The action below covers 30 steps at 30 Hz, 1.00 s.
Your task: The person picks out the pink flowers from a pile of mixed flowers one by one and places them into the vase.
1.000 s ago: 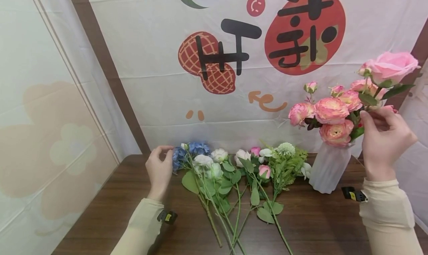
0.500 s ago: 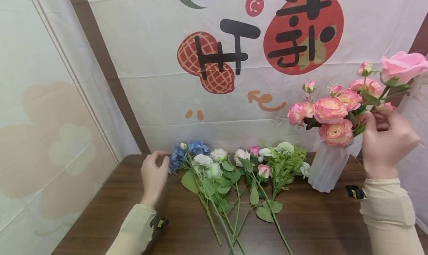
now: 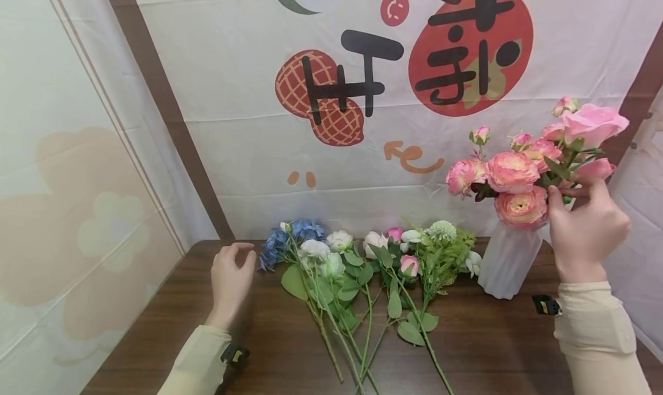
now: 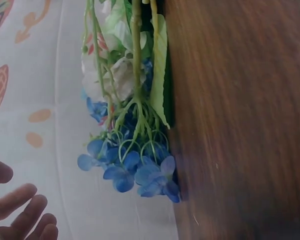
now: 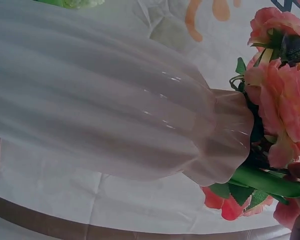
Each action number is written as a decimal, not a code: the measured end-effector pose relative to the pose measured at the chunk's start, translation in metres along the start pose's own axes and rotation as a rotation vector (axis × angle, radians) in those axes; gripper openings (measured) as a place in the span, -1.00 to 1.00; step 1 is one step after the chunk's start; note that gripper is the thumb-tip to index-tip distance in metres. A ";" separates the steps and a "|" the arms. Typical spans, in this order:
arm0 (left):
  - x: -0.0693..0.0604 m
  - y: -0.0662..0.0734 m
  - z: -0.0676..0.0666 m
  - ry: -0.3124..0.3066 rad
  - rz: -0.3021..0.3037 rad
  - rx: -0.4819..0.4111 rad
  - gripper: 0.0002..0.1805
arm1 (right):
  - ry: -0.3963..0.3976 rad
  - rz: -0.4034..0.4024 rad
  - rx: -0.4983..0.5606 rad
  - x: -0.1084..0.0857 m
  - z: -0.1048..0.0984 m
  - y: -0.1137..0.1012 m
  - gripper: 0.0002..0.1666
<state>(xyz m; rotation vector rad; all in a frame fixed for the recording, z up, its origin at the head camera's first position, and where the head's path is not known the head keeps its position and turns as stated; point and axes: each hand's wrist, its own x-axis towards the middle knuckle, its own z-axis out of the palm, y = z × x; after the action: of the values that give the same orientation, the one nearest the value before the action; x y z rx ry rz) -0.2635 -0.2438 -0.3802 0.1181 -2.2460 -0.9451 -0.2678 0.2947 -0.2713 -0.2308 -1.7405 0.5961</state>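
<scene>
My right hand point(image 3: 590, 228) pinches the stem of a large pink rose point(image 3: 595, 124) just above the mouth of a white ribbed vase point(image 3: 507, 262). Several pink-orange flowers point(image 3: 513, 170) stand in that vase. A thick green stem point(image 5: 270, 182) shows at the vase's rim in the right wrist view, beside fingertips at the frame's edge. Over the table's left part, my left hand point(image 3: 231, 280) hangs with loosely bent fingers and holds nothing. Closest to it are blue hydrangea blooms point(image 3: 279, 245), and the left wrist view shows its fingers point(image 4: 20, 205) apart from them.
White flowers point(image 3: 314, 249), a pink rosebud point(image 3: 409, 265) and green fern-like sprigs point(image 3: 445, 262) lie in a row on the brown wooden table point(image 3: 476, 349), stems toward me. A printed white cloth point(image 3: 233, 153) hangs behind the table.
The pink rose in my right hand shifted right, then came back left and lower over the vase. My left hand has drawn left and slightly down, away from the blue blooms.
</scene>
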 end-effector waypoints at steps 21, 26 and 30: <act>-0.009 -0.016 -0.005 -0.128 0.049 0.073 -0.69 | -0.023 0.014 0.050 0.014 -0.002 -0.015 -0.51; -0.011 -0.018 -0.008 -0.157 0.059 0.097 -0.66 | -0.038 0.012 0.058 0.021 -0.003 -0.018 -0.52; -0.012 -0.019 -0.011 -0.199 0.046 0.118 -0.62 | -0.056 0.006 0.054 0.022 -0.003 -0.017 -0.57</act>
<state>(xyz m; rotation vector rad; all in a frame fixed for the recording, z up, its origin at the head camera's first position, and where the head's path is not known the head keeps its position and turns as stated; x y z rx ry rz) -0.2507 -0.2606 -0.3942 0.0254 -2.4769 -0.8303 -0.2684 0.2912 -0.2432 -0.1831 -1.7756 0.6589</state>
